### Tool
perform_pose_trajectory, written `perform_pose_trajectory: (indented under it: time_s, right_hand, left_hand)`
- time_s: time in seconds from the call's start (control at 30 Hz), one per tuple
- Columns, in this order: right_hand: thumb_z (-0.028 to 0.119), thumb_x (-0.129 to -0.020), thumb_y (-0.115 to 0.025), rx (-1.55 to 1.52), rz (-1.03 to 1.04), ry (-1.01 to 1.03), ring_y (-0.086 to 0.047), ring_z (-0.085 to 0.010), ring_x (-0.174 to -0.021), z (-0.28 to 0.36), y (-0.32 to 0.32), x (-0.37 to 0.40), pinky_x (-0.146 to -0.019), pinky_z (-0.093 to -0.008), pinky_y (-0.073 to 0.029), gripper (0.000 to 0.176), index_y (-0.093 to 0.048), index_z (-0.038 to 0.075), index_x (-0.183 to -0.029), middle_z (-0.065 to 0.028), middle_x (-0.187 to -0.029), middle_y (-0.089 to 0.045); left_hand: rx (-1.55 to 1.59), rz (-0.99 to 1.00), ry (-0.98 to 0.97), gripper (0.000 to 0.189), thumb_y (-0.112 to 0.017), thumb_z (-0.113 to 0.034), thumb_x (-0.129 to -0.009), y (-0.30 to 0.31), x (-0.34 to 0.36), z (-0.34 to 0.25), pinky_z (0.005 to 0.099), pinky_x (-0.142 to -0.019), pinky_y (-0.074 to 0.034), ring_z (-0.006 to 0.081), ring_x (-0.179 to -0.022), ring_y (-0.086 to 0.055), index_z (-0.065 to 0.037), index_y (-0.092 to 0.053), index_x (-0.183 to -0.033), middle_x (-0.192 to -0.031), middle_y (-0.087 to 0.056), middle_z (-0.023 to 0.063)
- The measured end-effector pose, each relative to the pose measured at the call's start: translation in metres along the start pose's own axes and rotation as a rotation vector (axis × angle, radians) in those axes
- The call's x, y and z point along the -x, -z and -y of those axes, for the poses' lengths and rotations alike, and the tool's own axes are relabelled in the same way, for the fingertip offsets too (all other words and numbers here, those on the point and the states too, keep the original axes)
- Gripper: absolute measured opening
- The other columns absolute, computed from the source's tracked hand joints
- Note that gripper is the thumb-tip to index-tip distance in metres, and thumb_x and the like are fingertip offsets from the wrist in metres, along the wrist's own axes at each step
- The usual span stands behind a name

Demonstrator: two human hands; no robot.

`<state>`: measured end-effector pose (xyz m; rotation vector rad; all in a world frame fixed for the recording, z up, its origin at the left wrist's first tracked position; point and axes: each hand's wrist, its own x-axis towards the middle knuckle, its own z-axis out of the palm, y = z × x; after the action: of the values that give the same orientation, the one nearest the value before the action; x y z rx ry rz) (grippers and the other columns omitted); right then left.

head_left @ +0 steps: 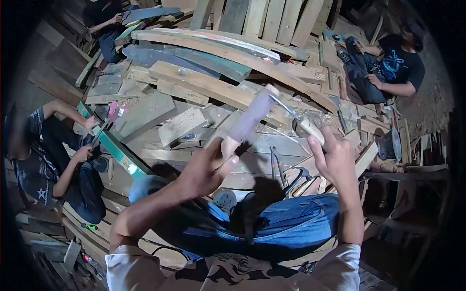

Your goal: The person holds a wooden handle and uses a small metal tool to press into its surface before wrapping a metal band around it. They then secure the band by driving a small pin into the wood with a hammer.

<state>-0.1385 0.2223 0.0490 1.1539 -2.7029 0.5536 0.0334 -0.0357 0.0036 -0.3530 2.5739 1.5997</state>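
My left hand [206,169] is closed around the pale lower end of a stick-like wooden piece [252,116], whose upper part has a purple-grey surface. The piece tilts up to the right. My right hand [335,155] grips the pale wooden handle of a thin metal-shafted tool [290,110]. Its shaft points up and left, and the tip overlaps the upper end of the wooden piece in this view. Below, between my hands, pincers [276,165] with red handles lie on the floor beside more hand tools [303,179].
Long planks [208,80] are piled ahead of me, with boards [272,19] behind them. One person [58,155] sits at left by a green plank [116,148], another [383,68] at right. At the top left a person [104,24] holds a handsaw [150,13].
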Motion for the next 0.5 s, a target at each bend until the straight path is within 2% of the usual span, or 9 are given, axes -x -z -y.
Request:
perform_pose_trajectory:
  time_s: [0.03,0.1,0.13,0.23,0.27,0.3,0.37,0.43,0.5]
  right_hand:
    - [0.036,-0.094,-0.064,0.007,-0.004,-0.006,-0.065,-0.0427,-0.062,-0.001,0.0,0.0,-0.056,-0.0499,-0.051,0.034,-0.058,0.003,-0.091,-0.0225,-0.067,-0.064]
    - [0.037,-0.094,-0.064,0.009,0.03,-0.015,-0.065,-0.0422,-0.06,0.0,0.0,0.0,-0.055,-0.0495,-0.051,0.034,-0.058,0.004,-0.088,-0.0219,-0.065,-0.064]
    - [0.037,-0.094,-0.064,0.012,0.023,-0.009,-0.065,-0.0413,-0.058,0.0,0.0,-0.001,-0.054,-0.0492,-0.051,0.034,-0.058,0.004,-0.087,-0.0206,-0.063,-0.064]
    - [0.039,-0.094,-0.063,-0.002,-0.006,0.018,-0.065,-0.0398,-0.056,-0.003,0.0,0.0,-0.054,-0.0492,-0.052,0.035,-0.058,0.005,-0.088,-0.0182,-0.059,-0.062]
    - [0.04,-0.094,-0.063,0.007,-0.011,0.017,-0.065,-0.0393,-0.055,-0.003,0.0,0.001,-0.053,-0.0492,-0.052,0.036,-0.059,0.005,-0.089,-0.018,-0.057,-0.061]
    - [0.04,-0.094,-0.063,0.014,-0.018,0.008,-0.065,-0.0393,-0.055,-0.004,-0.001,0.001,-0.053,-0.0492,-0.052,0.036,-0.059,0.005,-0.089,-0.018,-0.057,-0.061]
    - [0.041,-0.094,-0.063,0.038,-0.011,0.055,-0.065,-0.0394,-0.055,-0.004,-0.003,0.0,-0.052,-0.0493,-0.052,0.036,-0.06,0.005,-0.09,-0.0179,-0.055,-0.06]
    - [0.041,-0.094,-0.062,0.019,-0.015,0.044,-0.065,-0.0401,-0.054,-0.002,-0.004,0.001,-0.052,-0.0493,-0.052,0.037,-0.06,0.004,-0.09,-0.0184,-0.054,-0.059]
    - [0.04,-0.094,-0.062,0.0,0.02,0.034,-0.065,-0.04,-0.055,-0.001,-0.002,0.0,-0.052,-0.0493,-0.052,0.037,-0.06,0.003,-0.09,-0.0186,-0.054,-0.059]
  left_hand:
    - [0.001,0.005,-0.008,0.051,-0.064,-0.021,-0.097,-0.002,0.0,0.0,0.0346,-0.094,-0.047,0.0186,-0.11,-0.058,0.009,-0.046,-0.134,-0.12,-0.063,0.0176]
    - [-0.001,-0.073,-0.156,0.042,-0.067,-0.027,-0.094,-0.007,0.001,0.003,0.0403,-0.075,-0.051,0.0433,-0.083,-0.065,0.007,-0.052,-0.114,-0.091,-0.064,0.0279]
    - [0.113,-0.087,-0.218,0.042,-0.068,-0.022,-0.093,-0.01,0.0,0.009,0.0394,-0.076,-0.051,0.042,-0.085,-0.066,0.007,-0.051,-0.117,-0.092,-0.065,0.0277]
    - [0.214,-0.12,-0.144,0.044,-0.068,-0.017,-0.092,-0.01,-0.003,0.014,0.0351,-0.073,-0.05,0.0197,-0.079,-0.063,0.008,-0.049,-0.123,-0.087,-0.063,0.0221]
    - [0.108,0.029,0.068,0.05,-0.063,-0.014,-0.098,0.0,0.0,0.0,0.0305,-0.101,-0.041,0.0146,-0.118,-0.052,0.01,-0.042,-0.137,-0.124,-0.06,0.0129]
    - [0.106,0.037,0.058,0.05,-0.063,-0.014,-0.098,0.0,-0.002,0.005,0.0305,-0.101,-0.041,0.0146,-0.118,-0.052,0.01,-0.042,-0.137,-0.124,-0.06,0.0129]
    - [0.04,-0.053,-0.218,0.041,-0.069,-0.018,-0.092,-0.011,-0.003,0.024,0.0332,-0.06,-0.042,0.014,-0.066,-0.044,0.008,-0.049,-0.115,-0.073,-0.054,0.0162]
    - [0.171,-0.128,-0.274,0.038,-0.069,-0.02,-0.093,-0.019,-0.003,0.026,0.0334,-0.058,-0.04,0.0128,-0.066,-0.042,0.007,-0.049,-0.11,-0.071,-0.054,0.0137]
    - [0.163,-0.066,-0.15,0.037,-0.068,-0.02,-0.094,-0.013,-0.002,0.022,0.0325,-0.057,-0.039,0.0116,-0.066,-0.042,0.007,-0.049,-0.111,-0.07,-0.053,0.0102]
